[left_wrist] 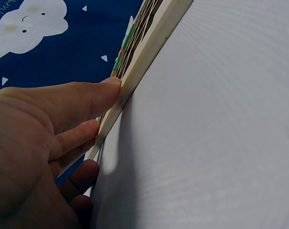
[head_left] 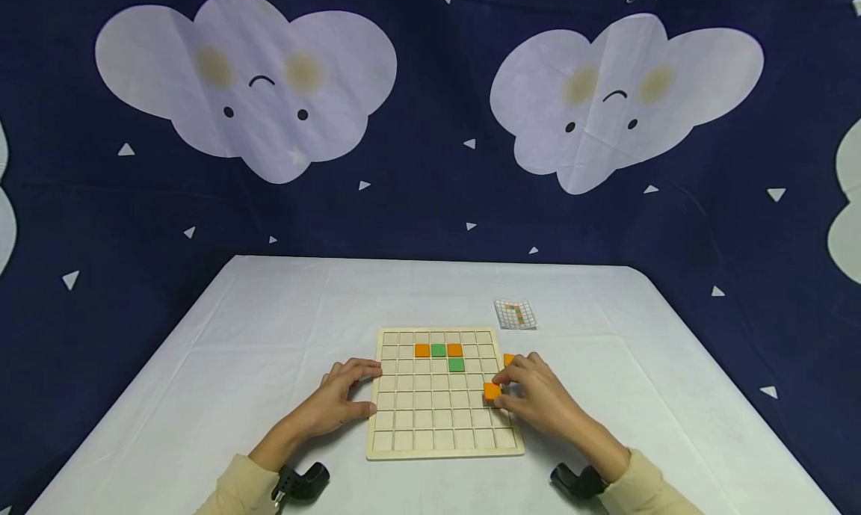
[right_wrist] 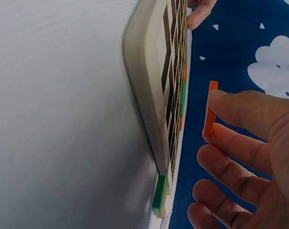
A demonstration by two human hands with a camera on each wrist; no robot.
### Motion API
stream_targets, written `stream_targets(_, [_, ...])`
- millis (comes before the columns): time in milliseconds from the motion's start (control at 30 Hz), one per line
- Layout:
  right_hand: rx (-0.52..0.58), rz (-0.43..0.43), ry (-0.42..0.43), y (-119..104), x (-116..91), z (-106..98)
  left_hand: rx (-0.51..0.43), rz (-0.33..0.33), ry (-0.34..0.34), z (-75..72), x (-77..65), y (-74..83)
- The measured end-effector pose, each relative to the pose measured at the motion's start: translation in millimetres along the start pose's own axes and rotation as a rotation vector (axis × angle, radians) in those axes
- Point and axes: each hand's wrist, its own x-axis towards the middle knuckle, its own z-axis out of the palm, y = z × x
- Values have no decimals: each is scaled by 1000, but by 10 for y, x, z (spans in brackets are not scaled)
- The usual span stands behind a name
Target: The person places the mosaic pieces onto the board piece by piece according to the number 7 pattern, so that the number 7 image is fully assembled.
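A wooden grid board point(head_left: 403, 440) lies flat on the white table. Two orange tiles point(head_left: 421, 350) point(head_left: 454, 350) and a green tile point(head_left: 439, 350) between them form a row near its far side, with another green tile point(head_left: 456, 365) under the right end. My left hand point(head_left: 329, 403) touches the board's left edge with fingertips and thumb. Between thumb and index finger, my right hand point(head_left: 545, 399) pinches an orange square tile point(right_wrist: 211, 112), held above the board's right columns. The right wrist view shows that tile edge-on, clear of the board.
Just off the board's right edge lies an orange tile point(head_left: 508, 359), partly behind my right hand. A loose green tile point(right_wrist: 159, 195) rests beside the board. Beyond the far right corner is a small pattern card point(head_left: 516, 315). A dark blue cloud-print cloth point(head_left: 430, 201) hangs behind the table.
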Motion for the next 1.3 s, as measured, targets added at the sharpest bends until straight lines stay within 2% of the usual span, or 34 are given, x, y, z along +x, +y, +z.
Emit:
stream_targets(233, [-1,-23,7,-64,74,47,-2,-6,1,0,-1,6])
stream_targets(667, [0,3,-20,-178,203,114,-9,8,-1,0,-3,3])
stream_targets(1300, [-16,-16,-36,-301,376,197,1,2,1,-2,2,6])
